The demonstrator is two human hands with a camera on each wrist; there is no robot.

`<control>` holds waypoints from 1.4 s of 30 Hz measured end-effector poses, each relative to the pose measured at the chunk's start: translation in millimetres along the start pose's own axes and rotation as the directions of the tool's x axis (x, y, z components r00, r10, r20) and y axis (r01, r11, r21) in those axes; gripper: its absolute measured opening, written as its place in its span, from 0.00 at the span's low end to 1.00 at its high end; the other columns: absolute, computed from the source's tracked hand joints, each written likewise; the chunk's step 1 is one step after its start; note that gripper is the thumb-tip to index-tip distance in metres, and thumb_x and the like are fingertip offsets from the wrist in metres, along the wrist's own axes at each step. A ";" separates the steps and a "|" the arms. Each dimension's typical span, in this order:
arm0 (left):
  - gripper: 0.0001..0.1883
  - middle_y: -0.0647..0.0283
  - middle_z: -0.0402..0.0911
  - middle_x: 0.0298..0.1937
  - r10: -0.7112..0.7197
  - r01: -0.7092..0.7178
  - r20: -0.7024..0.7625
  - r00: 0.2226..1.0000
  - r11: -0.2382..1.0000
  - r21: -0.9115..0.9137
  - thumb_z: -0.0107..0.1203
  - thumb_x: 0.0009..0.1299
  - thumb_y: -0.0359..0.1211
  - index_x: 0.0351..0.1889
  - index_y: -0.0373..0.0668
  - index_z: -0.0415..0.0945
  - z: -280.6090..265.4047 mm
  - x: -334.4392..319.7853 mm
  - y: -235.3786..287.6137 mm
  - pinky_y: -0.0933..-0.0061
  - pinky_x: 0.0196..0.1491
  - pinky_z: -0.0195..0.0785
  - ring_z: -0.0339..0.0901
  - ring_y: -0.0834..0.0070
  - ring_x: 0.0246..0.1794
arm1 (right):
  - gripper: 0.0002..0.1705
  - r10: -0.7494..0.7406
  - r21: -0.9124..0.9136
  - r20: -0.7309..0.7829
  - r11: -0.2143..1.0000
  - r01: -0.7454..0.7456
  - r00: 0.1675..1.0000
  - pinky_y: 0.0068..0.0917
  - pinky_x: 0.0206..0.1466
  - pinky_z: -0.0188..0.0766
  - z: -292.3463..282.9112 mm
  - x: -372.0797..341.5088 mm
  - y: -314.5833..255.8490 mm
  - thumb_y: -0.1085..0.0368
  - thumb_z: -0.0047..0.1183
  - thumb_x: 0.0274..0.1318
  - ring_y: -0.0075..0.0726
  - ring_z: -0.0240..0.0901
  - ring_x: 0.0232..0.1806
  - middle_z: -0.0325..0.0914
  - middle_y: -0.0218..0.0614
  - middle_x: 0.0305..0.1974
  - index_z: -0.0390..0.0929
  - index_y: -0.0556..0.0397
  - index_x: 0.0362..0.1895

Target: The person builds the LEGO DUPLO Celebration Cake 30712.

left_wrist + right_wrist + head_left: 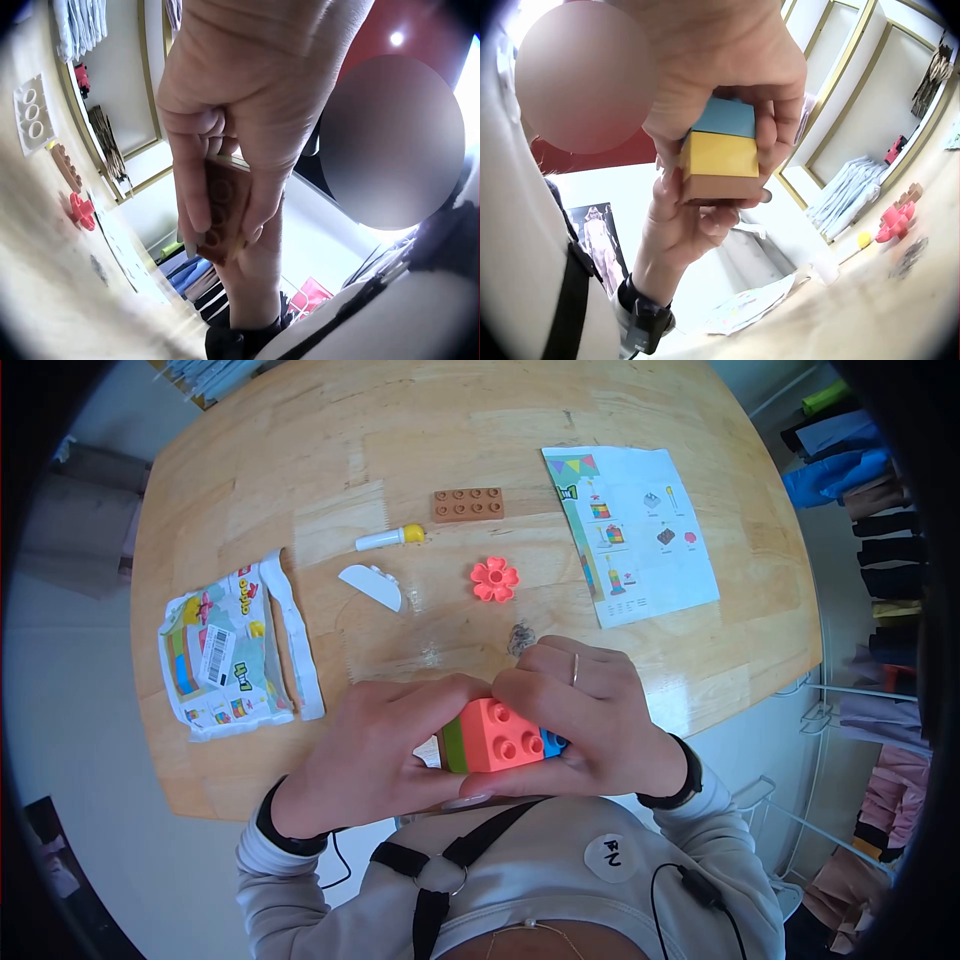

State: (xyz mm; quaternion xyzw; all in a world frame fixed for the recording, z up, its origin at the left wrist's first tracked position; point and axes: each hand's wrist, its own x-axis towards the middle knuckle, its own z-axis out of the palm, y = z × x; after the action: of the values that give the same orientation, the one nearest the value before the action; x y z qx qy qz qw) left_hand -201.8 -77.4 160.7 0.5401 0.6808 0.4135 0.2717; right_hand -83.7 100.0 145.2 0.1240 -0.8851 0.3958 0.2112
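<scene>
Both hands grip a small stack of toy building bricks close to the chest. My left hand (375,745) holds it from the left side in the head view, thumb along the near face. From the right, my right hand (590,695) curls its fingers and thumb round the other end. A coral brick (503,738) with round studs shows between the hands, with a green brick (455,745) and a blue brick (553,744) at its sides. In the right wrist view, a yellow brick (724,155) sits between blue and a brown brick (720,187). Fingers cover much of the stack.
On the wooden table (300,450) lie a brown brick (468,504), a white stick with a yellow tip (390,538), a white half-round piece (372,588) and a coral flower (494,579). A printed instruction sheet (650,550) is at right, a torn-open packet (215,660) at left.
</scene>
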 end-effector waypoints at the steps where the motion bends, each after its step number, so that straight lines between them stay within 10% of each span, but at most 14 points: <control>1: 0.26 0.57 0.79 0.33 0.007 -0.007 -0.001 1.000 0.999 0.037 0.72 0.51 0.35 0.46 0.40 0.74 0.2 -0.5 -0.2 0.64 0.32 0.70 0.78 0.55 0.31 | 0.27 0.002 0.005 0.009 1.000 -0.002 1.000 0.28 0.31 0.70 -0.3 0.2 -0.4 0.45 0.68 0.46 0.37 0.72 0.29 0.73 0.35 0.32 0.75 0.54 0.37; 9: 0.23 0.60 0.83 0.38 -0.015 0.015 -0.007 1.000 1.000 -0.004 0.72 0.56 0.36 0.47 0.41 0.76 6.2 0.0 -1.0 0.67 0.33 0.73 0.82 0.64 0.33 | 0.25 0.054 0.133 -0.080 0.990 -0.043 0.995 0.23 0.32 0.69 -7.7 -5.7 1.5 0.48 0.66 0.52 0.33 0.72 0.28 0.73 0.35 0.32 0.74 0.54 0.39; 11: 0.22 0.57 0.85 0.40 -0.226 0.193 -0.203 0.953 0.966 -0.169 0.73 0.55 0.29 0.43 0.36 0.75 9.9 0.6 -4.6 0.75 0.42 0.77 0.84 0.74 0.38 | 0.24 0.615 0.757 -0.296 0.618 -0.214 0.731 0.22 0.36 0.70 -0.6 -12.0 2.9 0.46 0.54 0.64 0.26 0.73 0.31 0.73 0.31 0.33 0.72 0.56 0.45; 13: 0.23 0.52 0.82 0.49 -0.106 0.119 -0.246 0.963 0.992 0.039 0.69 0.57 0.22 0.46 0.37 0.69 11.5 -0.4 -19.2 0.75 0.46 0.77 0.82 0.75 0.45 | 0.26 0.629 0.713 -0.242 0.632 -0.304 0.738 0.21 0.39 0.72 -8.7 -12.8 4.9 0.45 0.41 0.72 0.21 0.73 0.33 0.73 0.29 0.35 0.70 0.56 0.51; 16: 0.26 0.43 0.65 0.67 0.012 -0.002 -0.381 0.925 1.000 0.027 0.61 0.62 0.18 0.53 0.37 0.60 15.2 4.1 -27.1 0.73 0.53 0.74 0.75 0.67 0.60 | 0.28 0.838 0.825 0.145 0.190 -0.531 0.526 0.20 0.38 0.73 -2.3 -2.8 -3.1 0.43 0.37 0.73 0.19 0.72 0.32 0.74 0.30 0.36 0.71 0.56 0.52; 19: 0.26 0.42 0.62 0.69 0.017 -0.022 -0.357 0.934 1.000 -0.008 0.62 0.64 0.23 0.57 0.35 0.60 21.4 13.6 -22.6 0.66 0.58 0.70 0.69 0.57 0.66 | 0.29 0.746 0.884 0.249 0.086 -0.460 0.618 0.20 0.38 0.73 4.8 14.1 1.2 0.42 0.37 0.72 0.19 0.73 0.32 0.74 0.30 0.36 0.72 0.56 0.53; 21: 0.31 0.43 0.54 0.73 -0.052 0.009 -0.315 0.948 0.991 -0.136 0.57 0.68 0.22 0.67 0.35 0.55 25.5 12.6 -17.5 0.63 0.66 0.62 0.62 0.58 0.71 | 0.30 0.767 0.877 0.211 0.127 -0.464 0.607 0.20 0.38 0.72 7.7 24.0 9.3 0.39 0.39 0.71 0.19 0.73 0.32 0.75 0.30 0.37 0.72 0.53 0.53; 23: 0.36 0.46 0.50 0.76 -0.182 0.044 -0.090 0.979 0.620 -0.783 0.49 0.73 0.21 0.76 0.37 0.42 24.1 11.5 -12.9 0.62 0.71 0.53 0.57 0.61 0.74 | 0.31 0.883 0.857 0.227 0.019 -0.515 0.411 0.19 0.36 0.71 6.7 33.1 15.5 0.36 0.41 0.68 0.20 0.74 0.31 0.75 0.29 0.35 0.73 0.51 0.50; 25: 0.36 0.52 0.51 0.76 -0.119 0.014 -0.069 0.990 0.589 -0.808 0.44 0.76 0.22 0.78 0.39 0.38 18.8 10.0 -18.0 0.62 0.73 0.47 0.54 0.66 0.75 | 0.29 0.876 0.879 0.196 0.044 -0.476 0.442 0.19 0.34 0.71 12.6 37.2 15.6 0.36 0.42 0.67 0.20 0.75 0.30 0.77 0.28 0.32 0.73 0.48 0.48; 28: 0.29 0.57 0.62 0.71 -0.398 0.027 -0.096 0.912 0.292 -0.956 0.50 0.74 0.24 0.73 0.38 0.56 4.5 14.6 -14.9 0.66 0.71 0.53 0.57 0.71 0.72 | 0.25 0.843 0.894 0.183 0.071 -0.443 0.505 0.19 0.33 0.71 13.3 36.3 18.0 0.37 0.44 0.67 0.20 0.75 0.29 0.79 0.27 0.30 0.73 0.46 0.45; 31: 0.30 0.59 0.66 0.66 -0.358 0.003 -0.194 0.913 0.484 -0.875 0.54 0.72 0.25 0.72 0.39 0.58 12.4 10.4 -40.1 0.68 0.67 0.58 0.63 0.73 0.67 | 0.24 0.792 0.889 0.180 0.123 -0.442 0.583 0.18 0.35 0.70 14.1 35.2 19.6 0.39 0.43 0.69 0.18 0.75 0.31 0.79 0.27 0.34 0.73 0.47 0.46; 39: 0.37 0.61 0.72 0.61 -0.341 0.137 0.017 0.940 0.332 -0.933 0.62 0.66 0.24 0.72 0.40 0.56 5.8 11.9 -38.5 0.70 0.56 0.70 0.74 0.74 0.56 | 0.26 0.742 0.857 0.143 0.238 -0.457 0.655 0.21 0.33 0.69 20.9 38.2 10.6 0.42 0.42 0.71 0.17 0.72 0.30 0.76 0.26 0.33 0.74 0.54 0.42; 42: 0.38 0.62 0.75 0.58 -0.362 0.232 0.044 0.931 0.493 -0.838 0.64 0.65 0.25 0.72 0.39 0.57 8.2 8.2 -34.5 0.70 0.50 0.74 0.77 0.75 0.51 | 0.22 0.641 0.658 0.176 0.488 -0.574 0.747 0.24 0.30 0.70 13.4 28.4 18.7 0.47 0.51 0.67 0.28 0.76 0.28 0.76 0.31 0.34 0.73 0.55 0.41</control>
State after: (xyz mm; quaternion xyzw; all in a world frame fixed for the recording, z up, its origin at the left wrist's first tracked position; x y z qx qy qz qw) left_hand -214.9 -70.0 127.6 0.1907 0.5028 0.6686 0.5137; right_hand -119.6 100.7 138.5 -0.1470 -0.6526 0.7423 0.0382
